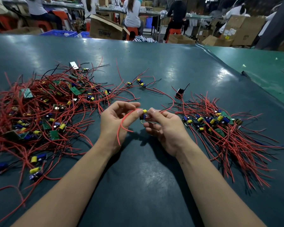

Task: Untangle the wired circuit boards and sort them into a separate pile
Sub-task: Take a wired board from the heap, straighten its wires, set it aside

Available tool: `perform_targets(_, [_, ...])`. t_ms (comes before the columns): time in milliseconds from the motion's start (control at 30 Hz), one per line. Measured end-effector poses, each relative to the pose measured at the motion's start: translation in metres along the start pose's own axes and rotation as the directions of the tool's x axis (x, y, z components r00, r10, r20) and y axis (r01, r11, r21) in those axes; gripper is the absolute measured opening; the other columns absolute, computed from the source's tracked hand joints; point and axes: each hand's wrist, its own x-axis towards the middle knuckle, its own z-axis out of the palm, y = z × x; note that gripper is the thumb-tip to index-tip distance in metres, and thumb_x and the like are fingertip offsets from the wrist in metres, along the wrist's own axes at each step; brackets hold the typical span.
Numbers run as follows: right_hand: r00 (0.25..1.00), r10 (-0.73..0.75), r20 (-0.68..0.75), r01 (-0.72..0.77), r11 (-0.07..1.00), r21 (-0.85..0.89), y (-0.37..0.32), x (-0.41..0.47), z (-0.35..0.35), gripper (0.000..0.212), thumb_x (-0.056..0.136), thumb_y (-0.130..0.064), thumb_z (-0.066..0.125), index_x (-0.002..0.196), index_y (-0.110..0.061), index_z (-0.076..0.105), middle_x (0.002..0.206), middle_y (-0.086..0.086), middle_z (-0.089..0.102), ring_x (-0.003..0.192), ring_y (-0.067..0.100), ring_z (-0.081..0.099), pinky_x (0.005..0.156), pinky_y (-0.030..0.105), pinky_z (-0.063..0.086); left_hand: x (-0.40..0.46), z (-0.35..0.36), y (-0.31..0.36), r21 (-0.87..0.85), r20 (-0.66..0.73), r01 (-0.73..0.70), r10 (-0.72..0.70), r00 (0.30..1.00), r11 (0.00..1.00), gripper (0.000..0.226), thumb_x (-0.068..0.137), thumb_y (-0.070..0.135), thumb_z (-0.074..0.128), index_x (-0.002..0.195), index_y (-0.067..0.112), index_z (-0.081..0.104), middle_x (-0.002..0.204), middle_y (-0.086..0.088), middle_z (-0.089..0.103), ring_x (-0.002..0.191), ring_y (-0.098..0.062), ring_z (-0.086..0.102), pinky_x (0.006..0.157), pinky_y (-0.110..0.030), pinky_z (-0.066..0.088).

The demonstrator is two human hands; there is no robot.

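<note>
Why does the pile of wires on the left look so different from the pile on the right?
The left pile is bigger and messy, its red wires looping every way. The right pile is smaller and tidier: its boards bunch together and its wires fan out mostly one way. Both hold small boards with yellow and blue parts and red wires, on the same green table.

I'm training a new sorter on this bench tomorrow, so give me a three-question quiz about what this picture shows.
1. True or false: the small circuit board with a yellow capacitor lies flat on the dark green table mat.
2. Which heap looks combed out, wires running one way: A) the tangled red-wired heap on the person's left, B) the tidier red-wired pile on their right?
3. Fill in: a long ____ wire loops over the left hand.

Key: 1 false, both the left hand and right hand pinch it above the mat. 2 B. 3 red.
</note>
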Motion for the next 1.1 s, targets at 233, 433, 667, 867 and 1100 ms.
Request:
perform_targets(233, [0.972, -0.227, -0.063, 0.215, 0.963, -0.162, 0.001, 0.003, -0.005, 0.008, 0.09, 0.003, 0.062, 0.089, -0.004, 0.066, 0.064, 0.002, 0.069, 0.053, 0.01, 0.063, 0.055, 0.019, 0.055, -0.007, 0.004, 0.0, 0.131, 0.177, -0.027, 0.003, 0.984, 0.991, 0.027, 0.076, -0.01, 0.073, 0.087, 0.008, 0.057, 0.089, -0.004, 0.073, 0.081, -0.016, 0.069, 0.075, -0.024, 0.055])
perform_targets(433, [0.937, -0.32, -0.139, 0.312, 0.947, -0.083, 0.0, 0.005, -0.007, 0.015, 0.095, 0.002, 0.056, 0.094, -0.008, 0.066, 0.066, 0.0, 0.071, 0.056, 0.008, 0.063, 0.058, 0.018, 0.054, -0.009, 0.005, -0.003, 0.335, 0.17, -0.149, 0.096, 0.981, 0.93, 0.021, 0.082, -0.004, 0.073, 0.101, 0.005, 0.07, 0.092, -0.007, 0.073, 0.081, -0.01, 0.069, 0.078, -0.02, 0.054])
perform_targets(667, [0.96, -0.273, -0.06, 0.279, 0.95, 0.142, -0.003, 0.007, -0.007, 0.014, 0.099, -0.006, 0.05, 0.103, -0.009, 0.063, 0.082, 0.004, 0.075, 0.061, 0.009, 0.06, 0.062, 0.017, 0.052, -0.01, 0.006, -0.005, 0.45, 0.187, -0.116, 0.033, 0.982, 0.886, 0.017, 0.086, 0.0, 0.069, 0.099, 0.01, 0.071, 0.086, -0.003, 0.073, 0.074, -0.012, 0.068, 0.075, -0.026, 0.057])
perform_targets(867, [0.988, -0.15, -0.049, 0.153, 0.986, 0.066, -0.001, 0.004, -0.005, 0.01, 0.092, -0.007, 0.062, 0.086, -0.006, 0.07, 0.073, 0.002, 0.073, 0.06, 0.01, 0.066, 0.054, 0.017, 0.054, -0.012, 0.007, -0.001, 0.35, 0.199, -0.14, 0.073, 0.977, 0.926, 0.02, 0.083, -0.003, 0.072, 0.099, 0.008, 0.069, 0.084, 0.004, 0.073, 0.074, -0.002, 0.067, 0.074, -0.019, 0.054])
perform_targets(1100, [0.992, -0.118, -0.04, 0.116, 0.992, -0.053, 0.0, 0.003, -0.006, 0.008, 0.087, -0.013, 0.071, 0.079, -0.011, 0.07, 0.071, 0.003, 0.071, 0.059, 0.011, 0.064, 0.047, 0.02, 0.052, -0.012, 0.006, 0.001, 0.375, 0.2, -0.127, 0.054, 0.978, 0.918, 0.023, 0.078, -0.006, 0.075, 0.092, 0.011, 0.072, 0.084, -0.005, 0.074, 0.076, -0.009, 0.066, 0.076, -0.027, 0.055])
